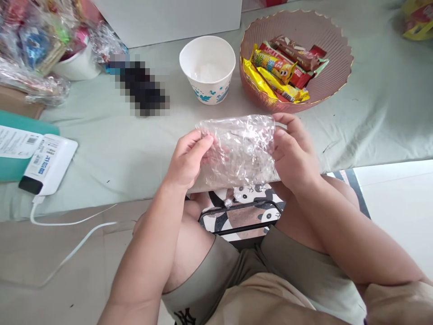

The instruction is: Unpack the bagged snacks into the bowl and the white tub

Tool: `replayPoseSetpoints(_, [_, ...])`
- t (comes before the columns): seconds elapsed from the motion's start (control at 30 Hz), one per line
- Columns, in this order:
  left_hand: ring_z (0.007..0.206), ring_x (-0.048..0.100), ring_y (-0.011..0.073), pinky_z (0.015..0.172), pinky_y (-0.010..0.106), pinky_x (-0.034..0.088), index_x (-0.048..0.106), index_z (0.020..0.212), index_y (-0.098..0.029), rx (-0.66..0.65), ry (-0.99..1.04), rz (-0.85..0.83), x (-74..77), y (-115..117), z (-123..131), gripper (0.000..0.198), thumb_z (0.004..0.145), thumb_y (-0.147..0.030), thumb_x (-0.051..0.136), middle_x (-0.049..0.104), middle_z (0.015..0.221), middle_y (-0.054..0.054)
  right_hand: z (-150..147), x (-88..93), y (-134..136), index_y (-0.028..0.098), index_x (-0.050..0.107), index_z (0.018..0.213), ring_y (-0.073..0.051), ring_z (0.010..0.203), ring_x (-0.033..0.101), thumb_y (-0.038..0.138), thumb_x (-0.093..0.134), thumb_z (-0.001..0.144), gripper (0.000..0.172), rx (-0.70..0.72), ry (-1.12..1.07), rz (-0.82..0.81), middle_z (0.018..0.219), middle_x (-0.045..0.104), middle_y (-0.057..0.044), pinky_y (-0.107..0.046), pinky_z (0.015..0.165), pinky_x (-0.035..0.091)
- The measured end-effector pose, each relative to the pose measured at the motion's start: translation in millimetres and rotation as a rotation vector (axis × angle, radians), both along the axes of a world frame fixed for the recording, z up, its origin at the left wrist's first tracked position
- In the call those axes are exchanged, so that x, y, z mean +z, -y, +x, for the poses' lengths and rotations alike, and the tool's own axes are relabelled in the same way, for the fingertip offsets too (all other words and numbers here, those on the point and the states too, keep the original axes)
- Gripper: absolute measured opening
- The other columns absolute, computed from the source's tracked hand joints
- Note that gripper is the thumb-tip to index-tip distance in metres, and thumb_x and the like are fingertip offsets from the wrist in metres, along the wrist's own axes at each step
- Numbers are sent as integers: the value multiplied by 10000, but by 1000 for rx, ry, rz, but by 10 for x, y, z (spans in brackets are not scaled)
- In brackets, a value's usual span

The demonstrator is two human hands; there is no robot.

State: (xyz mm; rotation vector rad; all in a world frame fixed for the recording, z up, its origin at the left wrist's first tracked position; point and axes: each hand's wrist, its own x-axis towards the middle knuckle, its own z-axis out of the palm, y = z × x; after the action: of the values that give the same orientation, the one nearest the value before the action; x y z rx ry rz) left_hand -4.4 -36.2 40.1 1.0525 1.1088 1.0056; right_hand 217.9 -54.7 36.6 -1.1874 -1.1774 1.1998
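Note:
A crinkled clear plastic bag (pixel 243 149) is stretched between my two hands, in front of the bowl and the cup. My left hand (pixel 190 158) pinches its left edge between thumb and fingers. At the upper right edge my right hand (pixel 295 151) grips the plastic, its outline a little blurred. Just beyond the bag stands a white paper cup (pixel 207 63) with blue leaf prints; something clear or whitish lies inside it. To the cup's right, a pink ribbed bowl (pixel 333 67) with a scalloped gold rim holds several wrapped snack bars (pixel 279 63).
Wrapped items (pixel 37 40) pile up at the far left around another white cup (pixel 81 63). A white power bank (pixel 50 162) with a cable lies by a green container (pixel 20 122). A white box (pixel 176 18) stands behind. A panda-print mat (pixel 250 212) is below.

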Motion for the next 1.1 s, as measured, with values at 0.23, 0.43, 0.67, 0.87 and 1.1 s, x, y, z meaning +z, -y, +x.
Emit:
replayPoseSetpoints(0.23, [613, 677, 173, 476, 258, 509, 604, 871, -214, 10, 46, -2, 30, -6, 25, 562, 769, -737, 783, 656, 727, 18, -63, 125, 32, 193, 645, 807, -122, 673, 595, 411, 788, 824, 261, 257, -39, -312, 732, 663, 1, -265, 619, 465])
replayPoseSetpoints(0.43, [591, 720, 185, 506, 273, 590, 676, 854, -191, -230, -24, -153, 44, -7, -37, 394, 710, -470, 913, 728, 701, 33, -110, 67, 33, 231, 616, 1029, -115, 608, 621, 370, 768, 855, 269, 242, -97, -210, 731, 681, 40, -250, 558, 498])
replayPoseSetpoints(0.67, [333, 593, 168, 309, 238, 438, 652, 1098, -240, -234, 46, -159, 122, -10, -89, 419, 771, -425, 838, 665, 520, -44, -118, -2, 51, 284, 630, 1104, -90, 429, 473, 407, 674, 933, 215, 207, -153, -135, 571, 512, 97, -229, 424, 418])
replayPoseSetpoints(0.87, [452, 623, 197, 386, 328, 495, 688, 739, -219, -241, 223, -105, 155, -94, -124, 369, 760, -582, 750, 644, 592, 38, -47, -11, 4, 243, 623, 804, -136, 511, 519, 568, 525, 905, 354, 177, -117, -37, 659, 576, 1, -308, 479, 438])
replayPoseSetpoints(1.1, [586, 617, 137, 523, 259, 508, 643, 871, -245, -145, -83, 23, -24, -112, -108, 273, 686, -253, 845, 624, 742, -12, -67, 4, 10, 219, 619, 901, -81, 511, 373, 354, 708, 861, 167, 105, 226, -34, 586, 438, 74, -243, 491, 299])
